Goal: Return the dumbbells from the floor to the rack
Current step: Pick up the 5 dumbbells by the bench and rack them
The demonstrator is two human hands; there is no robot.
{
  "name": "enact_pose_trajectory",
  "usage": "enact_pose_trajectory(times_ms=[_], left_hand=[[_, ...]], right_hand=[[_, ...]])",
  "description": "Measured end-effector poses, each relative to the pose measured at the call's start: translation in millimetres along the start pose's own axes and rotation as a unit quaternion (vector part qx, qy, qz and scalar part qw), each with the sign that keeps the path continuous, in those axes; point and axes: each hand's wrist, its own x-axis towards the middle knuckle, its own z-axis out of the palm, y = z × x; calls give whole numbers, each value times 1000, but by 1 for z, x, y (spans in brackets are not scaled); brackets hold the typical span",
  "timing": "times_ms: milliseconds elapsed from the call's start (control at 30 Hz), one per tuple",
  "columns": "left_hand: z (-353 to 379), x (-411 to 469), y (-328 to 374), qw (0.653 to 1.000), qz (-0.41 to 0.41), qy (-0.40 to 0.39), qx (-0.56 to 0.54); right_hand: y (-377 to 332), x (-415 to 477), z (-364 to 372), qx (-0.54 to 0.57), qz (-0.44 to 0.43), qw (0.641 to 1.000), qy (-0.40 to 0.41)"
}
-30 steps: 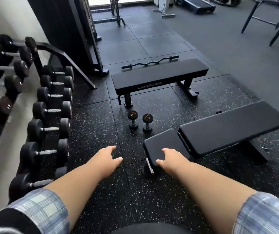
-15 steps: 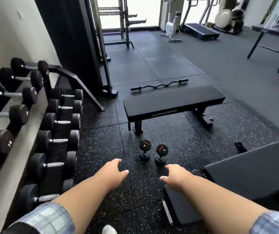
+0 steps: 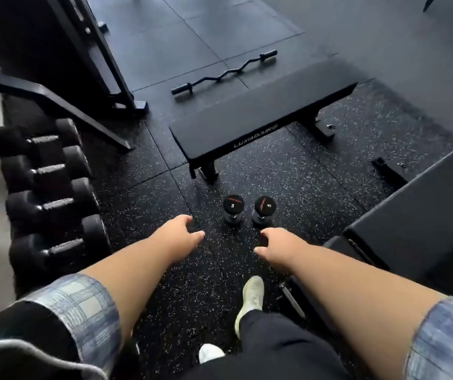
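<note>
Two small black dumbbells stand upright on end on the speckled rubber floor, each marked 5: the left dumbbell [image 3: 233, 208] and the right dumbbell [image 3: 264, 209]. My left hand [image 3: 177, 237] reaches forward just below and left of them, fingers apart, holding nothing. My right hand [image 3: 278, 244] is stretched out just below the right dumbbell, fingers curled loosely and empty. Neither hand touches a dumbbell. The dumbbell rack [image 3: 52, 105] runs along the left, its lower tier filled with several larger black dumbbells [image 3: 52, 204].
A flat black bench [image 3: 258, 119] stands just beyond the two dumbbells. An adjustable bench [image 3: 417, 215] lies close at the right. A curl bar [image 3: 225, 72] rests on the floor behind. My foot in a pale shoe [image 3: 251, 297] steps forward between my arms.
I have moved closer to the two floor dumbbells and the view has tilted down. Both hands have advanced toward them. My shoe has come into view.
</note>
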Motion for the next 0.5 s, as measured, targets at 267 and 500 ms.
enact_pose_trajectory(times_ms=[267,500], left_hand=[[35,170,14,998,-5,-55,10],[106,336,18,994,-43,-103,-11]], right_hand=[[11,179,-8,51,27,998,-9],[36,359,1,66,67,994,-47]])
